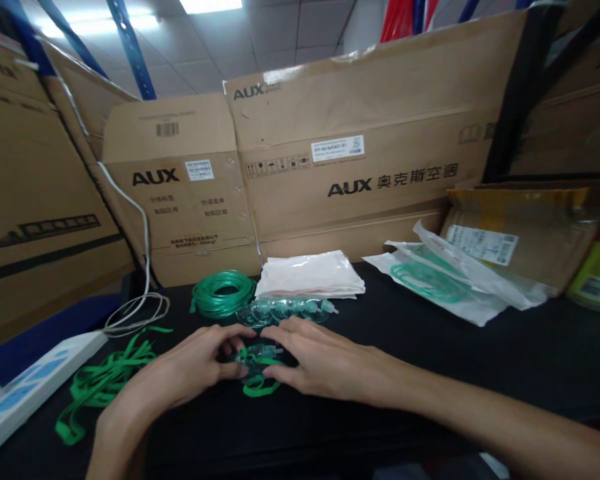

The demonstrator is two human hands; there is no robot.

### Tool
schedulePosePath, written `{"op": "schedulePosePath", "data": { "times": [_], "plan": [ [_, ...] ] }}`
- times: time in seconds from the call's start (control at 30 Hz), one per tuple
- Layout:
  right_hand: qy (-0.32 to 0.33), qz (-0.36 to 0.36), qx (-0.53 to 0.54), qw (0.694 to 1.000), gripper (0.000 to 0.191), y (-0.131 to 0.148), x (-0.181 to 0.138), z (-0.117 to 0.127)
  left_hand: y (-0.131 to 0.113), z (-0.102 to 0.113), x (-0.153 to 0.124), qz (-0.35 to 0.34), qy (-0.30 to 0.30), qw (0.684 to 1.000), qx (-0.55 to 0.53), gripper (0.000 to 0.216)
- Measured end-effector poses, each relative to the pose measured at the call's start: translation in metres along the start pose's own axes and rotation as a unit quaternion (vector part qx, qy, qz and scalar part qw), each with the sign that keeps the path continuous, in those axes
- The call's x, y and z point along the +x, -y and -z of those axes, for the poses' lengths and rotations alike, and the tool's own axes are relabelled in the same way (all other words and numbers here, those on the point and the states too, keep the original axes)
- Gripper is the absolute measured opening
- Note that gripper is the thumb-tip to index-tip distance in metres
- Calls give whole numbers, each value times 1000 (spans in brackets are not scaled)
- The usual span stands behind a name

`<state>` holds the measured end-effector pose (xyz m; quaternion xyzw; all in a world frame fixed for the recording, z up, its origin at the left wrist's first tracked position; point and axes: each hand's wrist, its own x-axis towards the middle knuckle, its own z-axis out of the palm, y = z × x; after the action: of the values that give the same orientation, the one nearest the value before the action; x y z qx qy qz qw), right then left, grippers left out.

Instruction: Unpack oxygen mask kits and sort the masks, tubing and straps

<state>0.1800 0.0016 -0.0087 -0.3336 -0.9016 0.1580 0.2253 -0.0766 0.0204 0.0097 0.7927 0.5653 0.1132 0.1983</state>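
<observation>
One mask (266, 351) w/ grn strap (258, 391) btwn L hand (205, 359), pinching it, & R hand (317, 360), curled, can't tell grip.

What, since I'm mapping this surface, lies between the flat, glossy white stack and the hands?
A row of clear, green-tinted plastic pieces lies between the white stack and the left hand and right hand, in the head view.

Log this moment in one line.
left hand: holding clear mask; right hand: same mask; green strap: at mask; green tubing coil: behind hands
</observation>
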Motion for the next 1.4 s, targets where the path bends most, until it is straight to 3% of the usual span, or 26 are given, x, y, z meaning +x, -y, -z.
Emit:
{"op": "schedulePosePath", "data": {
  "times": [0.13, 0.3, 0.37, 0.47, 0.57, 0.73, 0.83, 1.0, 1.23, 1.4],
  "plan": [
    [-36, 2, 19, 999, 56, -9, 0, -2, -18, -11, 16, -109, -76, 991, -11, 29],
    [-101, -4, 82, 991, 54, -15, 4, 4, -44, -10, 23, -192, -168, 967, -12, 19],
    [-82, -12, 187, 979, 54, -15, 6, 7, -48, -7, 22, -218, -204, 954, -11, 18],
    [-33, -12, 392, 919, 50, -13, 10, 11, -52, -6, 19, -260, -244, 934, -12, 19],
    [-29, -12, 485, 874, 48, -16, 14, 10, -56, -8, 19, -254, -286, 924, -14, 17],
    [-121, -35, 519, 845, 50, -25, 19, 9, -59, -11, 21, -166, -379, 907, -79, 27],
    [-166, -40, 495, 852, 50, -27, 19, 10, -61, -10, 19, -157, -329, 926, -100, 31],
    [-187, -29, 494, 849, 48, -27, 18, 9, -65, -10, 16, -166, -235, 950, -123, 38],
    [-201, -15, 467, 861, 42, -25, 18, 3, -61, -6, 15, -153, -205, 962, -92, 40],
    [-182, -33, 485, 855, 45, -23, 16, 5, -59, -5, 14, -143, -196, 961, -130, 41]
  ]
}}
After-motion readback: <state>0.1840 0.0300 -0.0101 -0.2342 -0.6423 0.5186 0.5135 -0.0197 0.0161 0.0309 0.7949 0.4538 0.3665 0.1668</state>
